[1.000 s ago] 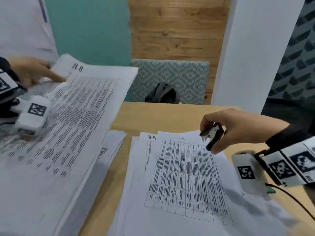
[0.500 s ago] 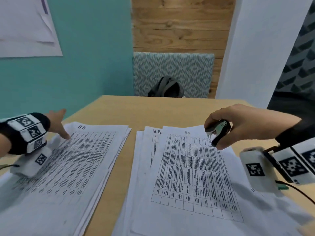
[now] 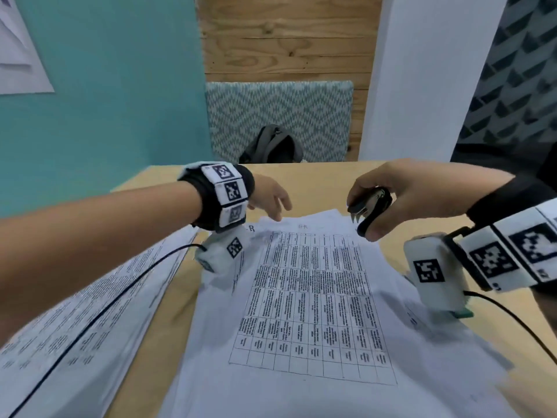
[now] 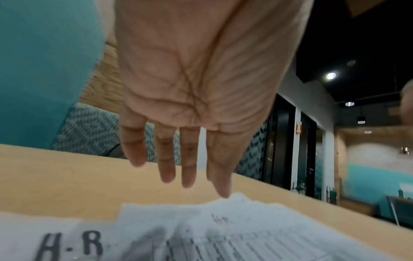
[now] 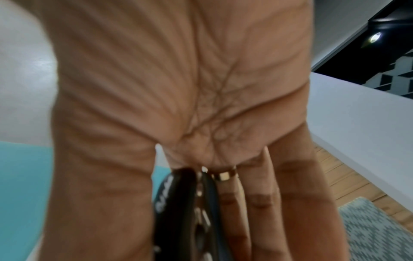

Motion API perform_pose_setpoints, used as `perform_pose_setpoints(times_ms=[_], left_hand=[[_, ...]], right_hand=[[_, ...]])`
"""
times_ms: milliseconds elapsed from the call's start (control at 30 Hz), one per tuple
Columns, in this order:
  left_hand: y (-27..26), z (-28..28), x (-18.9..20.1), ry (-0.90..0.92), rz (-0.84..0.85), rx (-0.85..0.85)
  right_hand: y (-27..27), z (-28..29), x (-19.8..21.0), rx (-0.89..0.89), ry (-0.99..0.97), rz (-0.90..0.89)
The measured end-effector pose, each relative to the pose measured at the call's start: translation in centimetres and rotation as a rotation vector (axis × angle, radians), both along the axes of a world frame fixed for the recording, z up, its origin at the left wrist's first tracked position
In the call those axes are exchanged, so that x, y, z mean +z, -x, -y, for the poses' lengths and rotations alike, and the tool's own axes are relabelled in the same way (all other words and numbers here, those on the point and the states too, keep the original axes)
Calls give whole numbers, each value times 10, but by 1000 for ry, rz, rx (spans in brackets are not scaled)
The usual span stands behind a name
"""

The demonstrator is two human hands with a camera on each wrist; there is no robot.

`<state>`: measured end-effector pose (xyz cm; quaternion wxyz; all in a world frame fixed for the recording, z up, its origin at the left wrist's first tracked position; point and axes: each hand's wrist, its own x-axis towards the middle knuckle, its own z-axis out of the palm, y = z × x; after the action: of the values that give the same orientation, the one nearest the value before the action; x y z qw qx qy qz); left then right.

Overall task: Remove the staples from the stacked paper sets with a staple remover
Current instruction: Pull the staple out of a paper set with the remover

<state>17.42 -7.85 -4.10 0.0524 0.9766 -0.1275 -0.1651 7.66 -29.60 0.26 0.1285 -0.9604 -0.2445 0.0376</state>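
Gripping the staple remover [image 3: 369, 210] above the paper stack's [image 3: 313, 297] far edge, the right hand [image 3: 401, 194] hovers; the left hand [image 3: 268, 197] reaches beside it, fingers [image 4: 166, 159] straight.

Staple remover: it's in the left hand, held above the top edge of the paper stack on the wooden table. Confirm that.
Not quite. The staple remover is in the right hand, not the left; the head view shows this. The left hand holds nothing, its fingers straight over the paper stack. The rest stands: the tool is above the stack's top edge on the wooden table.
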Motion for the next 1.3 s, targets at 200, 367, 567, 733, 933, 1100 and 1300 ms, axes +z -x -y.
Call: perform_pose_setpoints(times_ms=[200,367,567,733,933,1100,1300], left_hand=[[-36,35,-28,-316,-98,-63],[-48,35,-34,-292,-60,-69],[-47,25,-24,-42,91,-68],[-39,17,-12,87,223,-132],[-19,2,28,177,401,-148],[7,-10,74,367,634,-137],[24,-23,125,606,924,-122]], right_hand=[[-6,17,3,-41,-119,-33],[-10,19,1,-43,-136,-61],[-12,18,-3,-46,-122,-45],[-10,16,-4,-48,-143,-52],[-18,14,-8,-71,-122,9],[-29,16,-4,-137,-320,157],[-49,13,29,-92,-907,96]])
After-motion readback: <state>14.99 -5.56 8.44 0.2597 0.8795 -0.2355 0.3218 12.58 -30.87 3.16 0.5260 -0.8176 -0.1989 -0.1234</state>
